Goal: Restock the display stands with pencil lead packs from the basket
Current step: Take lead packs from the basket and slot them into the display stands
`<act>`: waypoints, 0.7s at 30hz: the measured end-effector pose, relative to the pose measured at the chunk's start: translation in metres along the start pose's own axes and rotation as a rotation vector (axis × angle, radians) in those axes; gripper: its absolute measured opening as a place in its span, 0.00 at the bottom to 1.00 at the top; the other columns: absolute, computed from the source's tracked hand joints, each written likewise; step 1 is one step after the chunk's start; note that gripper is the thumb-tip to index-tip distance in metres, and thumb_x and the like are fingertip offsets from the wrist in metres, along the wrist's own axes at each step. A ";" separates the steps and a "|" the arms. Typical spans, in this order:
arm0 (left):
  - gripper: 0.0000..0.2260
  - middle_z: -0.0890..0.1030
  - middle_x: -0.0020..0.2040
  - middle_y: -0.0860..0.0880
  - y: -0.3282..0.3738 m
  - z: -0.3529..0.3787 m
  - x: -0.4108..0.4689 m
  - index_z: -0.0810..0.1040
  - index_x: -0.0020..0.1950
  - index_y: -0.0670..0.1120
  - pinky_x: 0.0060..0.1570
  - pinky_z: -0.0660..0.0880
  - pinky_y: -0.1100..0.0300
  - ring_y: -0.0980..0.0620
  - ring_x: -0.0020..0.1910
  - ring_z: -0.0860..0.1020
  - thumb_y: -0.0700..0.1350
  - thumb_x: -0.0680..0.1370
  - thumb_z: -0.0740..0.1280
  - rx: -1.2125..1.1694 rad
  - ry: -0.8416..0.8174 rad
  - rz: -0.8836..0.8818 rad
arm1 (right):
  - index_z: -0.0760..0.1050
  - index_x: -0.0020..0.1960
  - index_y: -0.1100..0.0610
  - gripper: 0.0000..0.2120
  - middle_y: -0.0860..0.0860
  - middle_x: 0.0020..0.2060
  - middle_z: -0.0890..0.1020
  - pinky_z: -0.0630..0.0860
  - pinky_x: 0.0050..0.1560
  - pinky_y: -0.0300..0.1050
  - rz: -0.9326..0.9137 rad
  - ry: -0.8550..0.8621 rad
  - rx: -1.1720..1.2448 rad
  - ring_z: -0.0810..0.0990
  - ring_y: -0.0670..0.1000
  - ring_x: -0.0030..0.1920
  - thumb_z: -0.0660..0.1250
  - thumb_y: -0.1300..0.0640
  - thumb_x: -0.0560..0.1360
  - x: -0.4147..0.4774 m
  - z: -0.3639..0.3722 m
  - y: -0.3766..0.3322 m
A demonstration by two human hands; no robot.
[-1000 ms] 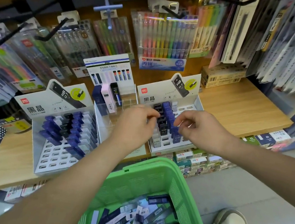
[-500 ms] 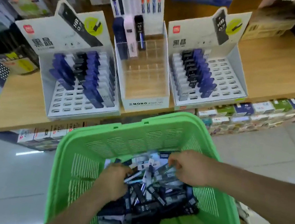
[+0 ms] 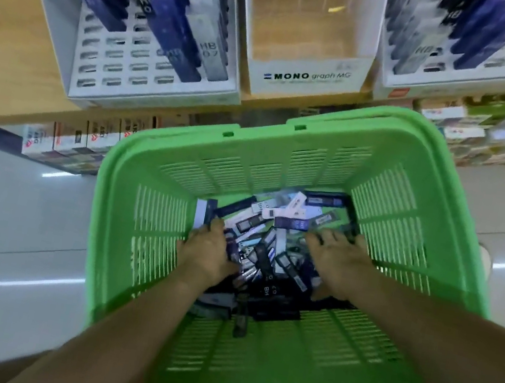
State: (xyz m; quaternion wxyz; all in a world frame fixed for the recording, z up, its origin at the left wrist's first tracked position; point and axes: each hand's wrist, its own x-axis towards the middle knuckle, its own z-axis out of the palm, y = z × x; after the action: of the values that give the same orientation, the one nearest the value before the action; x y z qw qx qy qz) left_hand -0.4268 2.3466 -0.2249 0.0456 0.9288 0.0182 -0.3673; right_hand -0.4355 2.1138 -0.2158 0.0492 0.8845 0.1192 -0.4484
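— Where are the pencil lead packs (image 3: 273,239)?
— Heaped loose on the bottom of the green basket (image 3: 385,214), reaching to its far wall. More stand in the slots of the left display stand (image 3: 150,72) and the right display stand (image 3: 465,83), both at the front edge of the wooden shelf (image 3: 5,53).
— And the hands?
— Both are down inside the basket. The right hand (image 3: 338,263) lies on the right side of the heap, fingers spread and fairly straight, resting on the packs without grasping any. The left hand (image 3: 205,250) is at the left side, fingertips at a pale pack near the left wall; with the blur, I cannot tell whether it grips that pack.
— Between the stands?
— A box marked MONO graph MG (image 3: 304,79).
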 end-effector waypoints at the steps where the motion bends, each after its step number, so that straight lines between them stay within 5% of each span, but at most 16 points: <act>1: 0.39 0.73 0.64 0.42 -0.002 -0.001 0.003 0.61 0.70 0.45 0.60 0.72 0.45 0.41 0.63 0.72 0.60 0.68 0.74 -0.002 -0.002 -0.003 | 0.51 0.76 0.54 0.56 0.56 0.73 0.62 0.59 0.69 0.64 -0.015 0.009 -0.001 0.62 0.58 0.73 0.78 0.37 0.61 0.001 0.001 0.000; 5: 0.30 0.75 0.60 0.42 -0.005 0.000 0.004 0.69 0.63 0.44 0.56 0.74 0.50 0.42 0.59 0.73 0.60 0.70 0.73 -0.094 -0.021 0.013 | 0.59 0.75 0.54 0.48 0.56 0.67 0.70 0.65 0.67 0.57 -0.090 0.019 0.024 0.69 0.58 0.68 0.78 0.38 0.63 0.001 0.006 0.000; 9: 0.28 0.78 0.59 0.42 -0.002 -0.004 0.004 0.68 0.66 0.42 0.51 0.73 0.55 0.42 0.57 0.77 0.52 0.73 0.73 -0.189 0.004 0.044 | 0.72 0.61 0.57 0.26 0.55 0.57 0.77 0.76 0.56 0.49 -0.150 -0.021 0.114 0.77 0.56 0.57 0.75 0.45 0.70 0.000 0.007 0.000; 12: 0.20 0.79 0.58 0.42 0.002 -0.010 0.002 0.72 0.63 0.42 0.48 0.73 0.58 0.44 0.53 0.78 0.47 0.75 0.71 -0.230 -0.011 0.058 | 0.72 0.50 0.56 0.13 0.55 0.52 0.79 0.76 0.52 0.49 -0.154 0.022 0.189 0.78 0.56 0.52 0.70 0.48 0.75 -0.003 0.003 -0.001; 14: 0.19 0.79 0.60 0.43 0.006 -0.008 -0.004 0.73 0.66 0.43 0.50 0.73 0.59 0.46 0.52 0.78 0.45 0.76 0.70 -0.249 -0.041 0.057 | 0.69 0.45 0.56 0.13 0.56 0.48 0.80 0.75 0.48 0.47 -0.126 0.029 0.289 0.79 0.55 0.49 0.68 0.48 0.77 -0.005 -0.002 0.002; 16: 0.18 0.79 0.60 0.44 0.009 -0.003 -0.010 0.73 0.67 0.45 0.52 0.73 0.59 0.47 0.52 0.78 0.45 0.77 0.68 -0.259 -0.037 0.049 | 0.70 0.42 0.56 0.13 0.56 0.43 0.82 0.75 0.43 0.45 -0.065 -0.012 0.492 0.82 0.55 0.44 0.68 0.49 0.78 -0.009 -0.007 0.004; 21: 0.11 0.82 0.49 0.41 0.021 -0.013 -0.021 0.73 0.60 0.41 0.46 0.79 0.52 0.44 0.43 0.79 0.46 0.83 0.58 -0.576 -0.121 0.016 | 0.75 0.53 0.60 0.08 0.53 0.33 0.86 0.81 0.32 0.44 0.070 -0.092 1.467 0.86 0.52 0.36 0.68 0.56 0.77 -0.029 -0.023 0.001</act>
State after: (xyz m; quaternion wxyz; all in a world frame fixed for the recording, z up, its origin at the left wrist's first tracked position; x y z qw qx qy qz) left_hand -0.4323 2.3274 -0.1998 0.3114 0.8542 0.1114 -0.4012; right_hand -0.4334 2.1131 -0.1788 -0.5360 0.6734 -0.2421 -0.4479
